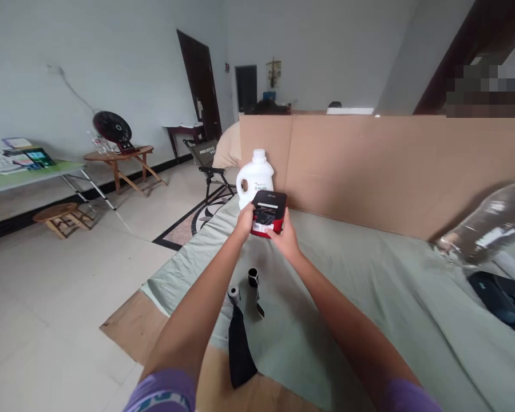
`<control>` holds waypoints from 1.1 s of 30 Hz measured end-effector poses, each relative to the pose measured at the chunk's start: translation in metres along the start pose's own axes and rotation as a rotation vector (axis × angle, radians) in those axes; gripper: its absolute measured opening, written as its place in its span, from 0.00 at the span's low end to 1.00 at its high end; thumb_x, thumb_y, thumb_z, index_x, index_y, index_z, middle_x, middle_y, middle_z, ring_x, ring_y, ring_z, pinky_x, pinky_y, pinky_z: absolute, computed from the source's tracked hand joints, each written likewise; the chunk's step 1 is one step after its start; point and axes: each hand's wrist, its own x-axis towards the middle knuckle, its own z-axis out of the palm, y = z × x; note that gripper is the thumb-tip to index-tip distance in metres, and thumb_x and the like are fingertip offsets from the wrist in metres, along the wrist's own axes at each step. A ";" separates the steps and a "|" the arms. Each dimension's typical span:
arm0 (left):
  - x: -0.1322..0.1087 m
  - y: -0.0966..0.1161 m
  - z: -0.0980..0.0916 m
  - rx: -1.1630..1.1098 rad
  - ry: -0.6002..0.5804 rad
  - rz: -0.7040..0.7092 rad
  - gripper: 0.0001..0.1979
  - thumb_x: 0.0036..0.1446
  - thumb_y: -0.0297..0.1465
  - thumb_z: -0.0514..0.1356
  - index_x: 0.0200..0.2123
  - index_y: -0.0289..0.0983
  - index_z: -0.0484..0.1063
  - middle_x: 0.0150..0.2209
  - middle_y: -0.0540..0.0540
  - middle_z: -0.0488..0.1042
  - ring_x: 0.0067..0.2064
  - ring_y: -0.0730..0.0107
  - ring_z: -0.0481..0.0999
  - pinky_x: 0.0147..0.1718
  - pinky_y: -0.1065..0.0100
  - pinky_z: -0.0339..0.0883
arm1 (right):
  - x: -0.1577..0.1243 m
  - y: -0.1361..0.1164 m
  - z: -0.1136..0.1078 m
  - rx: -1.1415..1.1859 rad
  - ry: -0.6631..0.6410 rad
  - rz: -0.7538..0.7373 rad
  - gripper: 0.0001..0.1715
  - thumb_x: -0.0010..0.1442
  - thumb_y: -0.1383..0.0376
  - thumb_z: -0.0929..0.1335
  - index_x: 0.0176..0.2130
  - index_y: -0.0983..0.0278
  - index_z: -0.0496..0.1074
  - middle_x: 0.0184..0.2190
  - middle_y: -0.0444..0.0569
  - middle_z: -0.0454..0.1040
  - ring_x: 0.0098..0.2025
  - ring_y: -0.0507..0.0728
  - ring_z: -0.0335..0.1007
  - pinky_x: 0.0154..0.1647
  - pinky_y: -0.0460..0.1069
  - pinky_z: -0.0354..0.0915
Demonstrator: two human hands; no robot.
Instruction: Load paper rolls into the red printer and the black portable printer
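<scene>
Between my two hands is a black and red box (268,213) with rounded corners and a white label at its lower edge. My left hand (245,221) grips its left side, and my right hand (285,234) holds the right side with the thumb over the lower front. Just behind the box stands a white jug (256,174) with a handle and white cap, its lower part partly covered. Nearer to me, on the green cloth, are a small white roll (234,294) with a wide black strip (239,349) and a small black roll (253,277) with a narrow strip trailing from it.
A tall cardboard panel (369,171) stands behind the green cloth (369,274). At right lie a plastic-wrapped bundle (493,220) and a dark bag (502,300). To the left are a folding chair (206,157), a fan (112,128) on a wooden table, and a low stool (62,214).
</scene>
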 end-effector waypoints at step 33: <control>-0.203 -0.102 0.277 0.084 -0.705 0.083 0.21 0.59 0.28 0.58 0.56 0.37 0.73 0.59 0.39 0.76 0.62 0.60 0.74 0.60 0.61 0.66 | -0.159 0.034 -0.461 -0.846 0.904 0.208 0.28 0.56 0.58 0.68 0.55 0.67 0.70 0.55 0.64 0.70 0.62 0.71 0.60 0.67 0.69 0.51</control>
